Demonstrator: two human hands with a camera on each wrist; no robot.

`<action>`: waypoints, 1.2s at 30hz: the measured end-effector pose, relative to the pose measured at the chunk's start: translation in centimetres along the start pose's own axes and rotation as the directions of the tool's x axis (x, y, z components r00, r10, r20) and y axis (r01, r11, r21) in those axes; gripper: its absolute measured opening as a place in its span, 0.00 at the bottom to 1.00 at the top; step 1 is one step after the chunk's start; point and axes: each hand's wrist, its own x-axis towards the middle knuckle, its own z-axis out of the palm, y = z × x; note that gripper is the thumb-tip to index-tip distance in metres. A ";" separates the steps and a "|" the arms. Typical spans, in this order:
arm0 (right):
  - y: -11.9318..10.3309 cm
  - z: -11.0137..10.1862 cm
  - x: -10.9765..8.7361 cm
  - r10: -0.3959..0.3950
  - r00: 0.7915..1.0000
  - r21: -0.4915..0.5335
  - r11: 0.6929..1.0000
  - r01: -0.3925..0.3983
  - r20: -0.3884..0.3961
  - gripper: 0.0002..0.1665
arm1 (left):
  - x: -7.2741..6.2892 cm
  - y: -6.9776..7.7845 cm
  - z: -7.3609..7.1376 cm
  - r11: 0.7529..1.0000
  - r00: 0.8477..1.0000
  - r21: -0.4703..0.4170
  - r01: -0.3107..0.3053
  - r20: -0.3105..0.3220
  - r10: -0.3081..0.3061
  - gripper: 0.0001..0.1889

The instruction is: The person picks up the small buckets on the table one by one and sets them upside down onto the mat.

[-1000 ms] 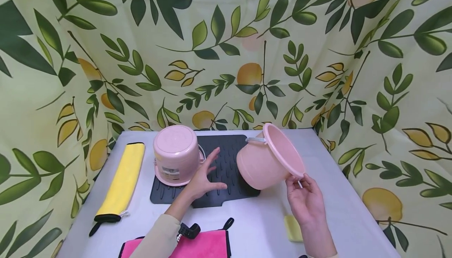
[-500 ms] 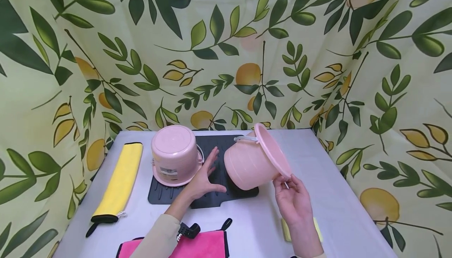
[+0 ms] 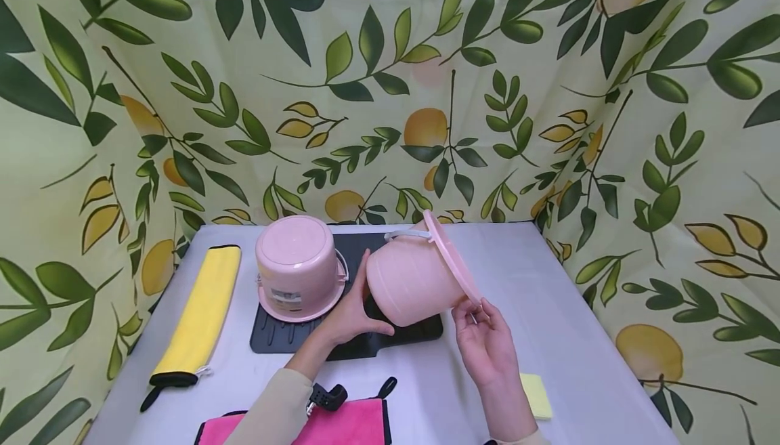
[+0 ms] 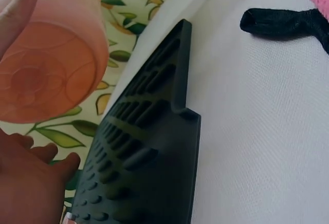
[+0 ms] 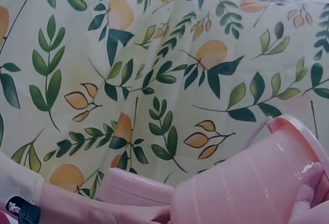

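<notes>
A pink bucket (image 3: pixel 405 279) is held tilted above the black ridged mat (image 3: pixel 268 338), its mouth turned to the right and its base to the left. My right hand (image 3: pixel 486 350) pinches the lower edge of its rim; the right wrist view shows the fingers at that rim (image 5: pixel 308 131). By the base, my left hand (image 3: pixel 350 316) is spread, thumb and fingers wide apart. In the left wrist view a gap shows between these fingers and the bucket's round bottom (image 4: pixel 46 75). A second pink bucket (image 3: pixel 298 265) stands upside down on the mat's left part, its handle hanging behind the left hand.
A yellow cloth (image 3: pixel 198 316) with black ends lies along the table's left side. In front, a pink cloth (image 3: pixel 350 421) with black edging is partly under my left forearm. A small yellow sponge (image 3: pixel 536 396) lies right of my right wrist. Patterned curtains enclose the table (image 3: pixel 585 336).
My right hand has carried the tilted bucket leftward, bringing its base up to the spread left hand. The left hand has hardly moved. The yellow sponge now shows to the right of the right forearm.
</notes>
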 end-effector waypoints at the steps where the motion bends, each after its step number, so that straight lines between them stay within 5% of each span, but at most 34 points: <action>1: 0.1 0.0 0.1 -0.006 1.000 -0.001 1.000 0.006 -0.010 0.15 | 0.1 0.1 0.1 1.000 1.000 0.004 -0.002 -0.007 0.002 0.81; 13: 0.1 -0.1 0.4 -0.012 0.999 -0.086 0.996 0.008 -0.043 0.14 | 0.5 2.1 0.0 0.997 0.997 -0.041 -0.063 -0.050 0.061 0.83; 19: 0.5 -0.2 0.7 -0.012 0.999 -0.113 0.994 0.006 -0.048 0.23 | 0.6 2.7 -0.1 0.993 0.993 -0.068 -0.096 -0.076 0.091 0.82; 25: 0.7 -0.4 0.9 -0.012 0.999 -0.161 0.987 0.004 -0.048 0.28 | 0.7 3.6 0.0 0.995 0.989 -0.025 -0.098 -0.111 0.094 0.79; 36: 0.6 -1.1 1.0 0.028 1.000 -0.180 0.983 -0.026 0.007 0.23 | 1.5 5.1 -0.3 0.996 0.988 0.047 -0.082 -0.126 0.087 0.73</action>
